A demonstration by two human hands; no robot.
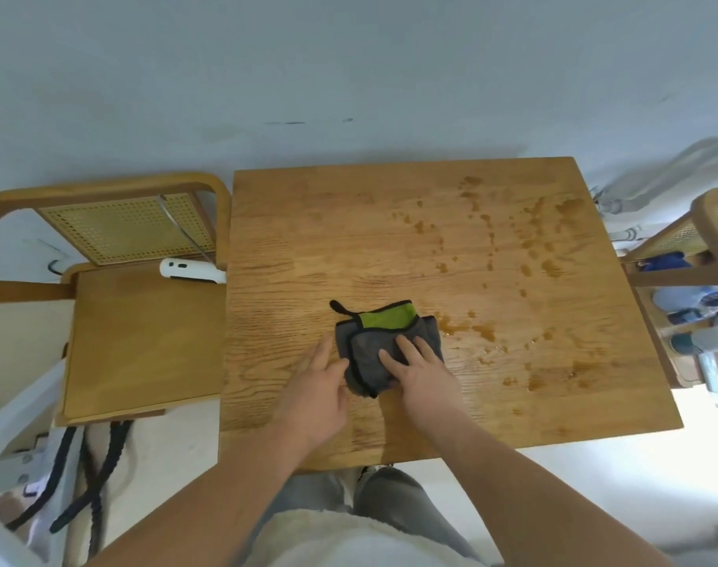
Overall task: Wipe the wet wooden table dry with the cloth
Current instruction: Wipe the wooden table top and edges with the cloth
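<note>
Nearest the camera, two bare forearms reach forward over grey trousers and a pale fleecy garment. The right hand [420,372] lies palm down on the cloth [384,345], fingers spread and flat, pressing its right half rather than clasping it. The left hand [318,388] rests at the cloth's left edge, fingers extended and loosely together, thumb touching the near left fold; whether it pinches the fabric cannot be told.

The cloth is folded into a rough, bunched square: grey, soft-napped material with black piping, a green panel showing at its far edge and a black hanging loop at the far left corner. It lies on the wooden table [308,247], slightly toward the near side of centre.

The table top is square, honey-coloured, with pronounced dark grain. Water droplets [529,247] and small puddles darken its right half, the nearest pool lying just beside the cloth's right edge; the left half appears matte.

To the left stands a chair [144,337] with a flat wooden seat, curved frame and woven cane back. A white device [191,271] lies at the seat's far edge. A second cane chair [709,231] is at the far right.
</note>
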